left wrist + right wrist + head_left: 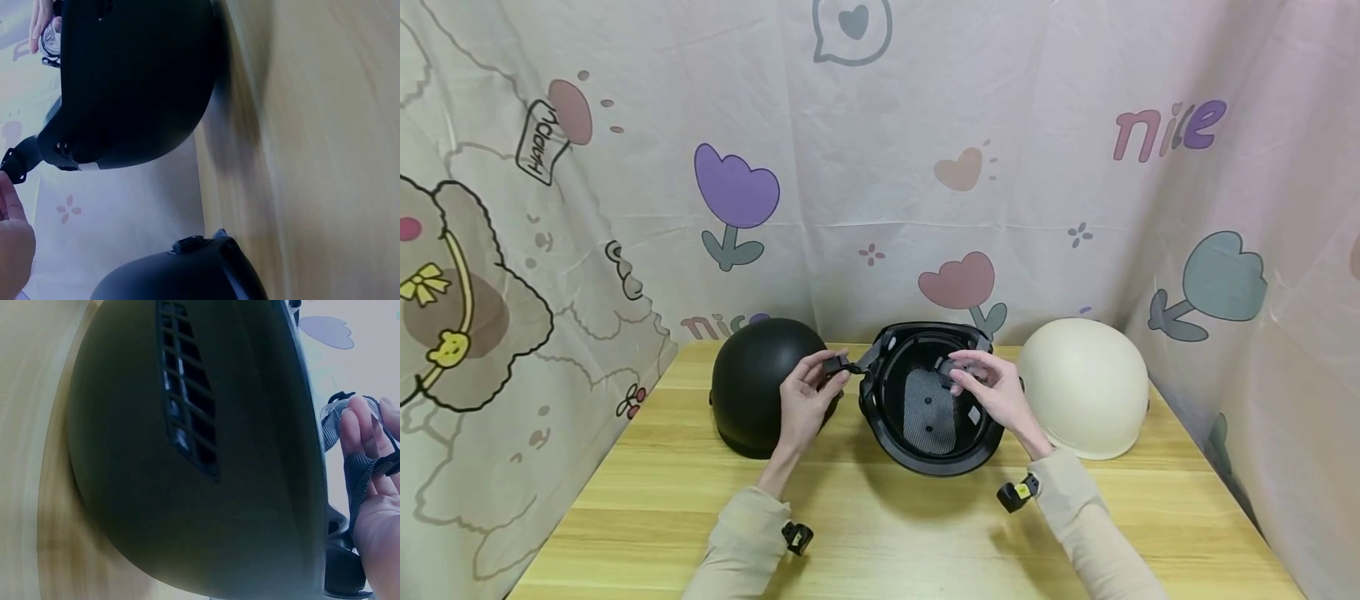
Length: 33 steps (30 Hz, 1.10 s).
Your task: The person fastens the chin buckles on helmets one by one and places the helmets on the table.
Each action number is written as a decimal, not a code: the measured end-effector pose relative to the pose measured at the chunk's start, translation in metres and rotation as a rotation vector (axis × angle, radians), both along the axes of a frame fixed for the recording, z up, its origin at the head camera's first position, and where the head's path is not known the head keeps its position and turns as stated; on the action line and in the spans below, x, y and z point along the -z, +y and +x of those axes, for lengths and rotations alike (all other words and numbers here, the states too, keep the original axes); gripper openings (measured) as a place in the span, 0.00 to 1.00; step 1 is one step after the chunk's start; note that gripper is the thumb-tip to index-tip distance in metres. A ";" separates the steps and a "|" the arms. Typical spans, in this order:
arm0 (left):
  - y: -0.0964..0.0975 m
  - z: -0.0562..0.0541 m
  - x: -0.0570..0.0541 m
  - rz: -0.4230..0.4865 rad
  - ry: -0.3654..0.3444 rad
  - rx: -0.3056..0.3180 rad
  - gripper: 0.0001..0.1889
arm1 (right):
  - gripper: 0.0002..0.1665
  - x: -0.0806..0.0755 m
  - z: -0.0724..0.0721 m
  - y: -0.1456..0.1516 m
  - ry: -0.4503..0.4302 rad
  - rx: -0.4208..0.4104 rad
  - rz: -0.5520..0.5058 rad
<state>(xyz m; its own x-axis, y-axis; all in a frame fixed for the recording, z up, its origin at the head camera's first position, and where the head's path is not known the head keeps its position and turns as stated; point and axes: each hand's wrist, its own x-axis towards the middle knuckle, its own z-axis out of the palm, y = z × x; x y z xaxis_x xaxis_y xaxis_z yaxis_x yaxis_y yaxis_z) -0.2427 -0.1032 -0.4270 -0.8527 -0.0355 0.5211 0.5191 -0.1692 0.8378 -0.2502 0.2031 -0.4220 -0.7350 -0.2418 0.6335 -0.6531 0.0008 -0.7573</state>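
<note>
Soft, even light in the head view, faint shadows on the table (895, 550); bluish, hazier wrist views.

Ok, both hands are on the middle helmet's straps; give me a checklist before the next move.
1. Left hand has its strap end: ok, thumb and fingers pinch the black buckle.
2. Right hand has its side: ok, fingers hold a clear fitting with a dark strap.
3. Middle helmet has its hollow facing the head camera: ok.
4. The two held pieces joined: not ok, they are apart, across the helmet's opening.
5. Straps free of twists: cannot tell, the hands cover parts.
6. Middle helmet not touching the cream helmet: cannot tell, the right hand and forearm partly block the gap.
</note>
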 end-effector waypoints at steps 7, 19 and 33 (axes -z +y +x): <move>0.013 0.001 -0.006 -0.076 0.112 0.024 0.20 | 0.16 0.001 0.001 0.000 -0.036 0.011 0.006; 0.051 -0.007 -0.002 -0.386 0.351 -0.057 0.18 | 0.15 0.003 0.001 0.000 -0.059 0.046 0.034; 0.058 -0.011 0.008 -0.566 0.204 0.024 0.16 | 0.13 0.001 0.003 -0.001 -0.165 0.095 0.015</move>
